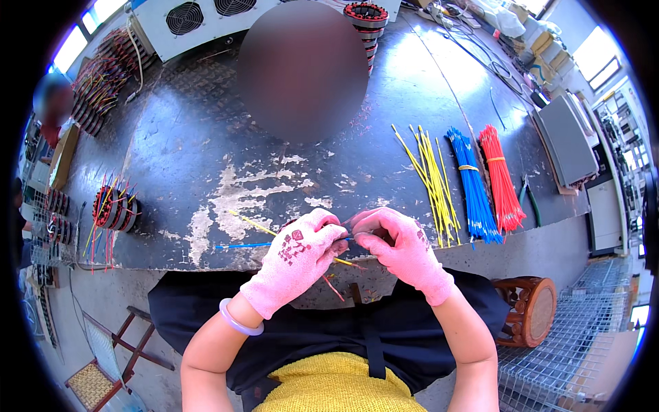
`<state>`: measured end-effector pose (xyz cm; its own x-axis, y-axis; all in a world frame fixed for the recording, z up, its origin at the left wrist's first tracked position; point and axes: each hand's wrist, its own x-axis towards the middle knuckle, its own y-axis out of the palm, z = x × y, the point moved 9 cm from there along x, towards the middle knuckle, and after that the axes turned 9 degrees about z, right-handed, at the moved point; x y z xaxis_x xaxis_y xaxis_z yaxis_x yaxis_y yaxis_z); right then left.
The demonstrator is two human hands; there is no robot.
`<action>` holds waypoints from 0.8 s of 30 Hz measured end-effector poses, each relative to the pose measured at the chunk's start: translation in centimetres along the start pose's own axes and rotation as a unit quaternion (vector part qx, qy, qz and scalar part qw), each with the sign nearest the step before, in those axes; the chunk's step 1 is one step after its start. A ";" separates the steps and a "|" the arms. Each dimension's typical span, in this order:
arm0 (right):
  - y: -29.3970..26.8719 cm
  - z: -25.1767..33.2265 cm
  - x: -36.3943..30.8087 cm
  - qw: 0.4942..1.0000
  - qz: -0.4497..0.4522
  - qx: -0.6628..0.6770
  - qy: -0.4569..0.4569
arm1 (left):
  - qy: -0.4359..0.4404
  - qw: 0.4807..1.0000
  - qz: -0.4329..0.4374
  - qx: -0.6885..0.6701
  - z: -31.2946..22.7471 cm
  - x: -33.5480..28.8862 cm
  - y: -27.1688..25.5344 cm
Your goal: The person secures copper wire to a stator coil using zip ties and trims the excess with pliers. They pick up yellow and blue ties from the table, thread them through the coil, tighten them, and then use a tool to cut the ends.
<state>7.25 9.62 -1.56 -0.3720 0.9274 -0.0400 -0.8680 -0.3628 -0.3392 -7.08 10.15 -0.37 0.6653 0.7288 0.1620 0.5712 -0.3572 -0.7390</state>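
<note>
My left hand, in a pink printed glove, is closed with its fingertips pinched at the table's near edge. Out from around it stick a yellow wire, a blue wire and a red wire. Facing it, my right hand, gloved alike, pinches with thumb and forefinger. A short blue piece shows between the two sets of fingertips. What lies beneath and behind the fingers is mostly hidden; a dark rim peeks out above the left hand.
Yellow wires, a blue bundle and a red bundle lie at right, beside green-handled pliers. A wired motor stator stands at left. Stacked stators rise at the back. A wooden stool is at lower right.
</note>
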 end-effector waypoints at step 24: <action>-0.6 -0.3 -2.1 0.986 -0.063 -0.154 0.015 | 0.051 0.998 0.011 0.041 -0.1 0.0 1.4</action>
<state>8.68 7.91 -1.57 -0.2542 0.9671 -0.0065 -0.7630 -0.2047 -0.6131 -6.22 9.60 -1.39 0.7250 0.6563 0.2089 0.5183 -0.3203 -0.7929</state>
